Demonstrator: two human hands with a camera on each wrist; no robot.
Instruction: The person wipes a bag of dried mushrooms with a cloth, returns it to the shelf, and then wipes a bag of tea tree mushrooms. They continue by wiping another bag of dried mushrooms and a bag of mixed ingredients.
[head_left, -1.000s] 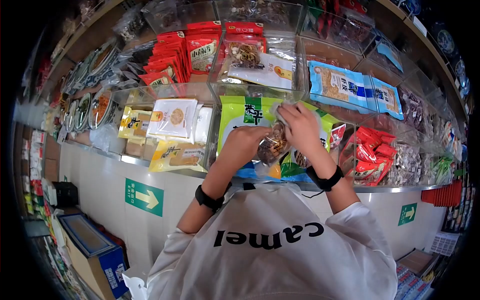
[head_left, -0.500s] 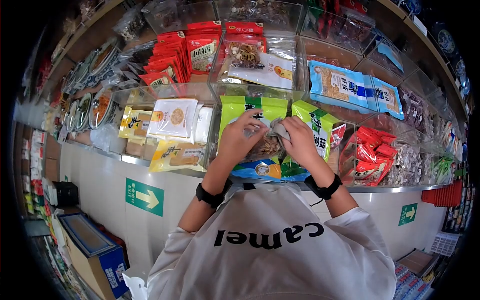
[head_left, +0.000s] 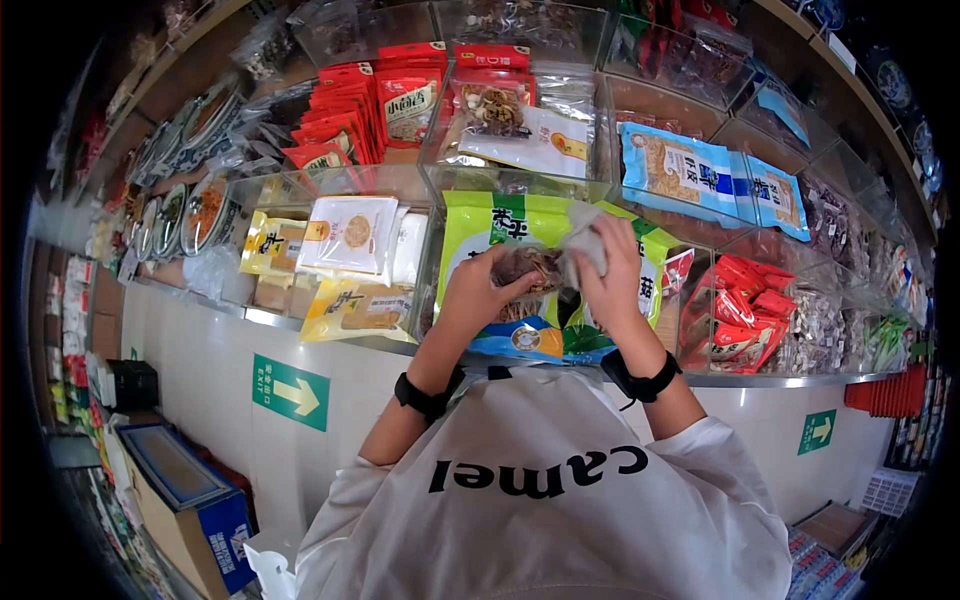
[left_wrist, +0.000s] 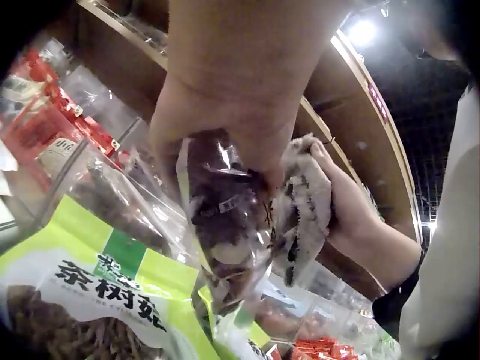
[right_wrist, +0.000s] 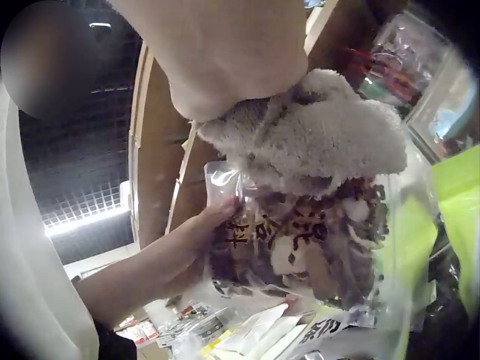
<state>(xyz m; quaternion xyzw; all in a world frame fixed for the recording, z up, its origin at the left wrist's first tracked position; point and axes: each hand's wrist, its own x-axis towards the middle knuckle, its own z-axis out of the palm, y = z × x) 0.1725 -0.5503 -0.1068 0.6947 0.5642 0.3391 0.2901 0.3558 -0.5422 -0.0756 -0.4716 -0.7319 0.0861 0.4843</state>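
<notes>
My left hand grips a clear plastic bag of dried mushrooms by its side, thumb on the near face. Dark printed characters show on the bag in the right wrist view. My right hand holds a fluffy grey cloth, which lies against the bag's upper part in the right wrist view. From the left wrist, the cloth appears folded beside the bag's edge. Below both hands sit green-and-white packs of dried mushrooms, partly covered by the hands and bag.
Clear dividers split the display into bins. White and yellow packs lie to the left, red packets to the right. Behind are red seasoning packets and blue-and-white bags. A metal front edge runs before my body.
The bag has turned in my hands, and my left hand has shifted to its side. The cloth, bunched between both hands half a second ago, now spreads higher and farther right with my right hand.
</notes>
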